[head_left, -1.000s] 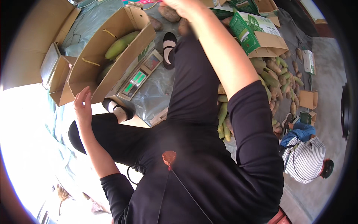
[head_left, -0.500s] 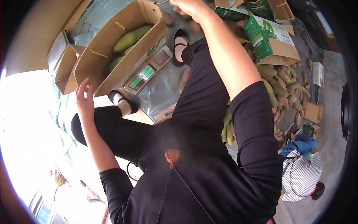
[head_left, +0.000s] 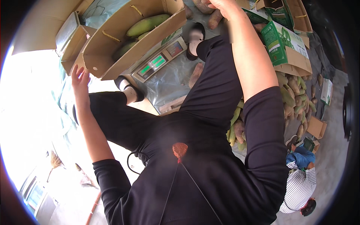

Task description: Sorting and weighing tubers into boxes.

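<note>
Head view: left hand [head_left: 80, 80] was held fingers spread, grip wide, by the near end of an open brown cardboard box [head_left: 161, 32] with yellow rope handles; contact unclear. Long green vegetables [head_left: 148, 25] were contained inside. Right hand [head_left: 225, 6] was cropped near elongated brown tubers [head_left: 215, 18]; its grip couldn't be told.

Glare blazes white across the left, edges bend beneath black vignetting, and haze softens the dark shirt [head_left: 210, 180]!

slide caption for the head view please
Left hand near an open cardboard box of long green vegetables, digital scale display alongside.
</note>
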Demonstrator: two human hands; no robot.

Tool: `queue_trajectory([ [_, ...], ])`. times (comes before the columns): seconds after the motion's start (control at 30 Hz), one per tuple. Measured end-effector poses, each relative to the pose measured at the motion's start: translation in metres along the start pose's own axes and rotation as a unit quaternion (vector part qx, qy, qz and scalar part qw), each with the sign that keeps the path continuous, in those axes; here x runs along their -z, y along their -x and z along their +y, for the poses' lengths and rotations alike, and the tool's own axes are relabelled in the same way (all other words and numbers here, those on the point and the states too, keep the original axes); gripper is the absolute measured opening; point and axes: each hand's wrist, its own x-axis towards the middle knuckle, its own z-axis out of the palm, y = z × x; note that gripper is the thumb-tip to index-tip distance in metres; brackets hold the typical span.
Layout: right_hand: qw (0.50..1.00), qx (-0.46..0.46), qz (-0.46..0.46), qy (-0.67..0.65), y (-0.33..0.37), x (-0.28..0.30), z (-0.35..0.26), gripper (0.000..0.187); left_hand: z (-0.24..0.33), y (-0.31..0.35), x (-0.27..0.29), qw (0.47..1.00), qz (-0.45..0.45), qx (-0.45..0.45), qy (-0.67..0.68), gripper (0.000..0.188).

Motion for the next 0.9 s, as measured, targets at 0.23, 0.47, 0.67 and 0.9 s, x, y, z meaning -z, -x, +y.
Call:
queue_trajectory([
  [0.23,1.000,-0.007,-0.009,-0.022,-0.007,-0.017,-0.003,0.012,0.024,-0.013,0.032,0.990,-0.071,0.095,-0.080,0.065],
  [0.47,0.999,-0.022,0.010,0.042,-0.009,-0.026,-0.009,0.018,0.011,-0.048,0.023,0.966,-0.163,0.200,-0.026,0.068],
  [0.67,0.996,-0.032,-0.013,0.076,-0.025,-0.043,-0.001,0.020,0.004,-0.054,0.020,0.959,-0.178,0.215,-0.048,0.064],
  [0.9,0.994,-0.060,-0.004,0.096,-0.030,-0.060,0.000,0.024,-0.006,-0.063,0.023,0.942,-0.232,0.239,-0.031,0.052],
])
